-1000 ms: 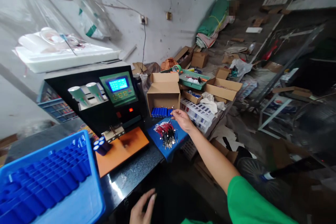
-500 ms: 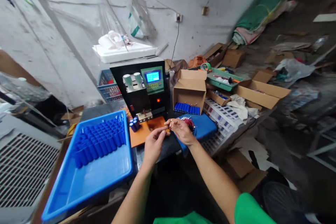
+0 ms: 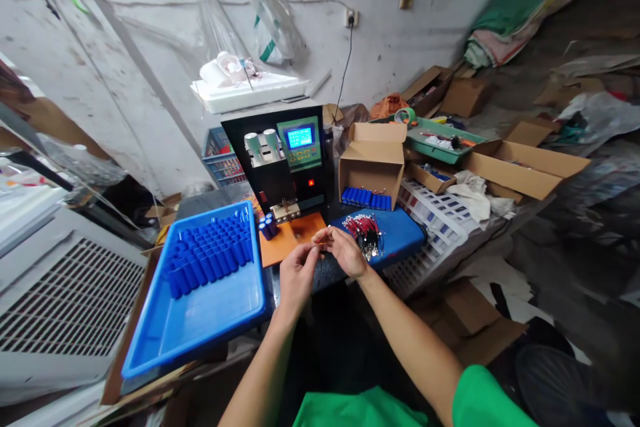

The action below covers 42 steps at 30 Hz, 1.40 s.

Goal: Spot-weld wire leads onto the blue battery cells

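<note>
Both hands meet over the near edge of the black table, in front of the spot welder point(image 3: 267, 180). My left hand point(image 3: 299, 272) is closed in a pinch on a thin reddish wire point(image 3: 321, 243). My right hand point(image 3: 344, 252) pinches the same wire close by; its ends are hidden by the fingers. Right of the hands, a bundle of red and black wires point(image 3: 367, 235) with white connectors lies on a blue pad point(image 3: 403, 235). Left of them, on an orange board point(image 3: 275, 252), a few blue battery cells point(image 3: 268, 227) stand upright beside the welder's electrodes.
On the left is a blue tray point(image 3: 200, 327) with many upright blue cells. Behind the pad, an open cardboard box point(image 3: 373, 167) holds a row of blue cells. A white plastic crate point(image 3: 435, 213), a green tray point(image 3: 443, 147) and more cartons stand to the right.
The view has turned slightly left, so the bench appears shifted right and up. My hands stay together, and more of the wire bundle shows beside my right hand.
</note>
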Each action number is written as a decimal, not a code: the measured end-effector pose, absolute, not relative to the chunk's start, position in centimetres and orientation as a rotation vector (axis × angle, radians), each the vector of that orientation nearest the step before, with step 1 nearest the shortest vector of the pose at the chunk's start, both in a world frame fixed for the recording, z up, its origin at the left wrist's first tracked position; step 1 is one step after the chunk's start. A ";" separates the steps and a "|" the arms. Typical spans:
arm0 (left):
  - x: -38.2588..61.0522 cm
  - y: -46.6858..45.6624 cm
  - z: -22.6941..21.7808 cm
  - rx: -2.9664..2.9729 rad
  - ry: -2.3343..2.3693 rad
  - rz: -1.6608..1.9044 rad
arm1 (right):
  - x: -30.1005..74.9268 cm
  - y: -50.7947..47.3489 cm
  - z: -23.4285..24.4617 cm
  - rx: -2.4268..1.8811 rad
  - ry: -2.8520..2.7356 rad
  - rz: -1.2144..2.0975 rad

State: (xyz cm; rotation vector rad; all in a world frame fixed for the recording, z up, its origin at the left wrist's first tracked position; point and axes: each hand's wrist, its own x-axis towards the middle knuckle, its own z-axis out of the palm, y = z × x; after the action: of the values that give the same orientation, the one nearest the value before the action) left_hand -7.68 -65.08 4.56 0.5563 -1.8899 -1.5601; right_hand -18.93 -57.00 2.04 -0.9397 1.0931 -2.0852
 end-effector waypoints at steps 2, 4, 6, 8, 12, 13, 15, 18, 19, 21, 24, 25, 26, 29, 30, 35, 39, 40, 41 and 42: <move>-7.2 -65.7 4.6 0.544 -2.013 -1.441 | -19.0 -56.8 1.8 -1.025 1.250 -1.997; -6.7 -66.1 4.5 0.544 -2.108 -1.392 | -18.9 -56.9 1.5 -1.085 1.427 -1.948; -6.2 -66.3 4.1 0.554 -2.151 -1.387 | -18.6 -57.1 1.1 -1.111 1.527 -1.942; -5.8 -66.5 3.6 0.578 -2.176 -1.378 | -18.2 -57.3 0.9 -1.099 1.562 -1.950; -5.6 -68.5 2.8 0.765 -2.080 -1.226 | -17.7 -57.6 0.5 -0.993 1.629 -1.978; -5.7 -69.4 2.7 0.836 -2.010 -1.142 | -17.7 -57.6 0.5 -0.957 1.643 -1.995; -6.1 -71.5 2.5 0.975 -1.875 -0.957 | -17.7 -57.7 0.3 -0.892 1.651 -2.030; -7.0 -74.4 2.5 1.154 -1.828 -0.809 | -17.6 -57.9 -0.1 -0.845 1.639 -2.047; -7.3 -75.1 2.4 1.192 -1.840 -0.788 | -17.5 -57.9 -0.3 -0.842 1.638 -2.042; -8.0 -75.9 2.3 1.236 -1.874 -0.760 | -17.3 -58.0 -0.6 -0.833 1.642 -2.032; -8.5 -76.1 2.0 1.282 -1.903 -0.727 | -17.1 -57.9 -1.0 -0.809 1.645 -2.017; -8.6 -76.0 1.9 1.291 -1.906 -0.722 | -17.0 -57.9 -1.1 -0.800 1.646 -2.011; -8.5 -75.9 1.8 1.293 -1.906 -0.716 | -17.1 -57.8 -1.2 -0.791 1.646 -2.004; -8.0 -75.5 1.4 1.228 -1.901 -0.718 | -17.4 -57.9 -1.4 -0.755 1.634 -2.009; -7.8 -75.2 1.2 1.180 -1.908 -0.741 | -17.6 -57.9 -1.4 -0.736 1.622 -2.019; -8.4 -73.6 0.5 0.904 -2.020 -0.935 | -19.2 -59.1 -1.0 -0.663 1.572 -2.074; -10.1 -72.9 0.5 0.794 -2.051 -1.095 | -20.4 -61.0 -0.2 -0.686 1.607 -2.099; -10.4 -72.8 0.5 0.775 -2.043 -1.121 | -20.7 -61.5 -0.1 -0.695 1.626 -2.098; -10.7 -72.7 0.4 0.761 -2.030 -1.150 | -21.0 -62.1 0.1 -0.707 1.644 -2.091; -10.8 -72.6 0.4 0.748 -2.015 -1.179 | -21.2 -62.8 0.2 -0.720 1.660 -2.082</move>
State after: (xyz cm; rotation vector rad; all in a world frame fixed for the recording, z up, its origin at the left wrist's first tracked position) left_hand -10.82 -72.64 0.42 0.7482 -2.0153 -1.1792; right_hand -21.20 -62.77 0.17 -0.7199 1.6604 -2.0820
